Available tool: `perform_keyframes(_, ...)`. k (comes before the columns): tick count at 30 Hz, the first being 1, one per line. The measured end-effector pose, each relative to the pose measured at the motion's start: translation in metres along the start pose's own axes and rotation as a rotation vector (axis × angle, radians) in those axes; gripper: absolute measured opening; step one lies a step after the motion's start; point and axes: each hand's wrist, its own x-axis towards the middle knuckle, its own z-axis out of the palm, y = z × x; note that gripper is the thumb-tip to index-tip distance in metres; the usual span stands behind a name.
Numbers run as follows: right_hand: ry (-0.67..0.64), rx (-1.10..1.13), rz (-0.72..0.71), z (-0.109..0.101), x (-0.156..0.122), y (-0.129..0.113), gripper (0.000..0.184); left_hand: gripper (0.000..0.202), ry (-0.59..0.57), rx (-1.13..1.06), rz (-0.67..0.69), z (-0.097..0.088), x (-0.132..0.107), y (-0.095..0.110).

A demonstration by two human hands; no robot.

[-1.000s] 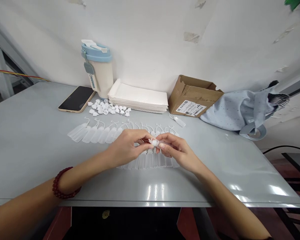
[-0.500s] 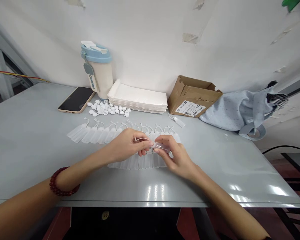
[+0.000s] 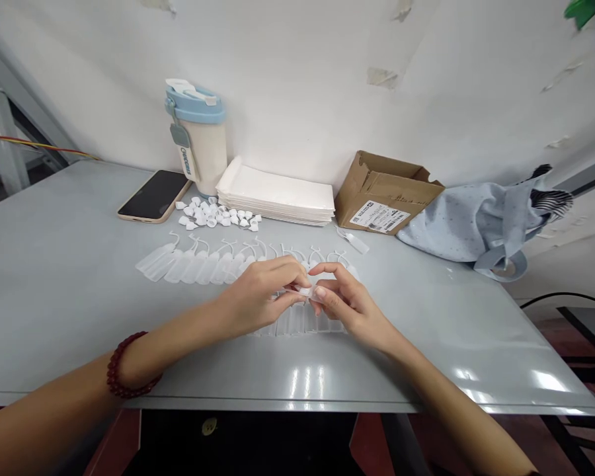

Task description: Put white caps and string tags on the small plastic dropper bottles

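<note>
My left hand (image 3: 262, 297) and my right hand (image 3: 344, 301) meet above the middle of the grey table (image 3: 69, 284). Together they pinch one small clear plastic bottle (image 3: 306, 291) with a white cap end between their fingertips. Under the hands lies a near row of the same clear bottles (image 3: 302, 322), partly hidden by my fingers. A second row of bottles with looped tethers (image 3: 193, 264) lies just beyond, stretching to the left. A red bead bracelet (image 3: 123, 370) is on my left wrist.
A heap of small white caps (image 3: 213, 215) lies behind the rows. Further back stand a phone (image 3: 153, 196), a blue-lidded cup (image 3: 201, 135), a stack of white pouches (image 3: 275, 192) and an open cardboard box (image 3: 384, 198). A blue cloth bag (image 3: 486, 218) sits right.
Both hands stayed together on the small bottle, shifting their fingers around it. The bottle was turned and brought back between the fingertips; the view rose slightly.
</note>
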Motion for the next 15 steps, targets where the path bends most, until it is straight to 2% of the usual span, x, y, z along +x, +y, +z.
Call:
perform_keyframes(4, -0.001, 0.082, 0.012, -0.0005, -0.0004, -0.0007, 0.026, 0.010, -0.017, -0.119, -0.141, -0.0022, 0.0022, 0.0048)
perform_keyframes(10, 0.058, 0.044, -0.035, -0.0022, -0.0005, -0.0016, 0.022, 0.018, -0.033, -0.259, -0.357, -0.0059, 0.0028, 0.0079)
perform_keyframes(12, 0.063, 0.008, -0.047, -0.0026, -0.0007, -0.0026, 0.021, 0.020, -0.031, -0.245, -0.380, -0.0061, 0.0024, 0.0073)
perform_keyframes(15, 0.061, -0.081, -0.050, -0.0026, -0.0018, -0.0056, 0.019, 0.020, -0.026, -0.179, -0.344, -0.0053, 0.0025, 0.0069)
